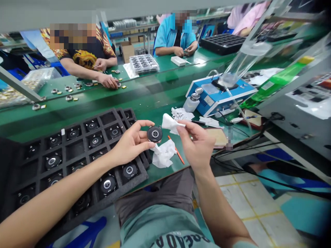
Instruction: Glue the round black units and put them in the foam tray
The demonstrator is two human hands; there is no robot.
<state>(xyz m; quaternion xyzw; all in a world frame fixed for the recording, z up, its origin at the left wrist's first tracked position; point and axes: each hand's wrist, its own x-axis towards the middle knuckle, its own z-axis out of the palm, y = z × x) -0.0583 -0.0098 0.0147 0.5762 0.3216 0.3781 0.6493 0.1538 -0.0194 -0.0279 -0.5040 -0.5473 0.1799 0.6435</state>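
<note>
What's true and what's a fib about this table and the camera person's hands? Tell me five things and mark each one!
1. The left hand holds a round black piece. True.
2. The right hand holds a spoon. False: it holds a white wipe.
3. An orange stick lies on the green table. True.
4. The foam tray is bright pink. False: it is dark, nearly black.
5. The green bottle has a yellow cap. True.
</note>
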